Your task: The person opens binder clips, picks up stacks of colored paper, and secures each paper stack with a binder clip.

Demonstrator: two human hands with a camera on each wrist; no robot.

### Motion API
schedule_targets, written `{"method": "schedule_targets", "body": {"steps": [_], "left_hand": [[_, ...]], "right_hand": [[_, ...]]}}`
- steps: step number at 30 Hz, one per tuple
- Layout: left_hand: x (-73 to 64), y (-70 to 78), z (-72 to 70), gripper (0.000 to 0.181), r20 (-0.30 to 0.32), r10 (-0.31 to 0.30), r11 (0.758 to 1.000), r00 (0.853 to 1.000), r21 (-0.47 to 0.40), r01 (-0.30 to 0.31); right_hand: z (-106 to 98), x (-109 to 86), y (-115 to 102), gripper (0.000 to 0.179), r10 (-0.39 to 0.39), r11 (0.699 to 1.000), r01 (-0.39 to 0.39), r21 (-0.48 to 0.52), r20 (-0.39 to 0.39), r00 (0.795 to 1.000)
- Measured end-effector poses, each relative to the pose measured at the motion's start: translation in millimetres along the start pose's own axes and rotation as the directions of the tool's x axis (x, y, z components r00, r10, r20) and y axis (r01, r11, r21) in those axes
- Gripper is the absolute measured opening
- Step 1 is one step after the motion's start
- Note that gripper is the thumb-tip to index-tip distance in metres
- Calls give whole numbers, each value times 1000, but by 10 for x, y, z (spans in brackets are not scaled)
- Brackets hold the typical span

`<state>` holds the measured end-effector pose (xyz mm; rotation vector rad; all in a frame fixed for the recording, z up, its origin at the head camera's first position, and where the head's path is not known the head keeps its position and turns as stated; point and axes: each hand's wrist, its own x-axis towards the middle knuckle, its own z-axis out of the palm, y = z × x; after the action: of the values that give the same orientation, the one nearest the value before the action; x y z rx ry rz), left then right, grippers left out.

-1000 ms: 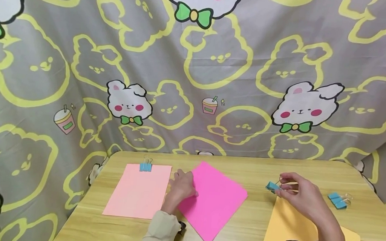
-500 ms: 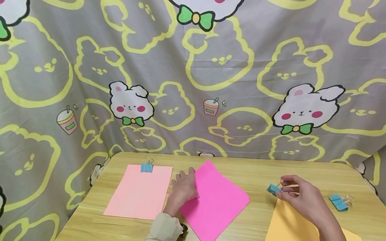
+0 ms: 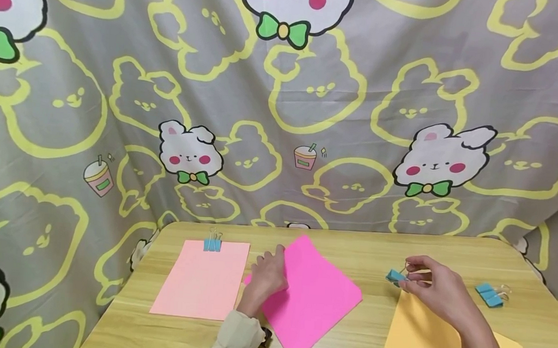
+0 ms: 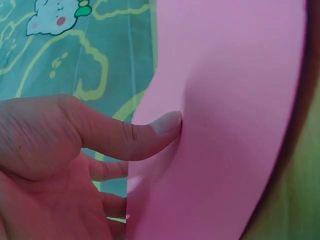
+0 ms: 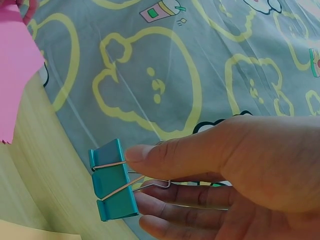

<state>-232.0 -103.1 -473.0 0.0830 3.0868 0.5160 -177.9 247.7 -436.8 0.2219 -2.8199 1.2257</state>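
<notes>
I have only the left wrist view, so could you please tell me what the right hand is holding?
Observer: The right hand pinches a blue clip.
Operator: Thank you. Is any clip fixed to a sheet?
Observer: Yes, a second clip sits on the far edge of the pale pink sheet.
Operator: And is any clip lying loose, please?
Observer: Yes, a third clip lies on the table, to the right of the right hand.
</notes>
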Motion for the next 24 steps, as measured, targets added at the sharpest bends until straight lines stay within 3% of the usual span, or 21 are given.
{"method": "schedule_targets", "body": {"steps": [10, 14, 18, 24], "left_hand": [[26, -38, 15, 75, 37, -15, 999, 999, -28, 16], [46, -112, 4, 82, 68, -6, 994, 998, -109, 13], [48, -200, -14, 77, 98, 60, 966, 993, -257, -32], [71, -291, -24, 46, 141, 100, 922, 985, -384, -39]], "right_hand": [[-6, 3, 24, 50, -4, 1000, 4, -3, -5, 1000], [-3, 1, 30, 50, -2, 1000, 2, 1, -4, 1000], [2, 0, 41, 49, 2, 1000, -2, 7, 1, 1000], [0, 0, 34, 49, 2, 1000, -2, 4, 5, 1000]]}}
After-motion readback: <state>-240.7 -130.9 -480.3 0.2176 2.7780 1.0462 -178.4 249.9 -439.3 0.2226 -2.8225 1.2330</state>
